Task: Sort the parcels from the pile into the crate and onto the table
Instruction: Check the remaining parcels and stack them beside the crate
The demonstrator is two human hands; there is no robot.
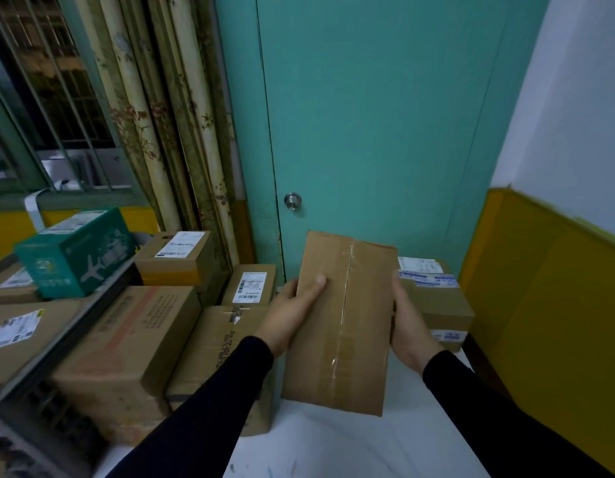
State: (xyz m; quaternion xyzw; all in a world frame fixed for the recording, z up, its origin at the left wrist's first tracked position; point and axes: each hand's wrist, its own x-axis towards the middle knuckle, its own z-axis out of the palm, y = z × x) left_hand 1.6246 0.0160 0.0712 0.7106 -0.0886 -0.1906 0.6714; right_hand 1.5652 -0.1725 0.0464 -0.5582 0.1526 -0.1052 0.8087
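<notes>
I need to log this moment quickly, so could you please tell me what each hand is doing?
Left hand: holding the brown box by its left side.
Right hand: holding the same box's right side.

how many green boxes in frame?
1: the green box sits at the left, on brown parcels beside the window. All other visible parcels are brown; more may be hidden.

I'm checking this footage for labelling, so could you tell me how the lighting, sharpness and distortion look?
Head view: dim, bluish light; wide-angle bending bows the window bars and door; edges soft, shelf corner blurred; taped parcel in both hands (left, right) fairly sharp; faint tape glare.
</notes>
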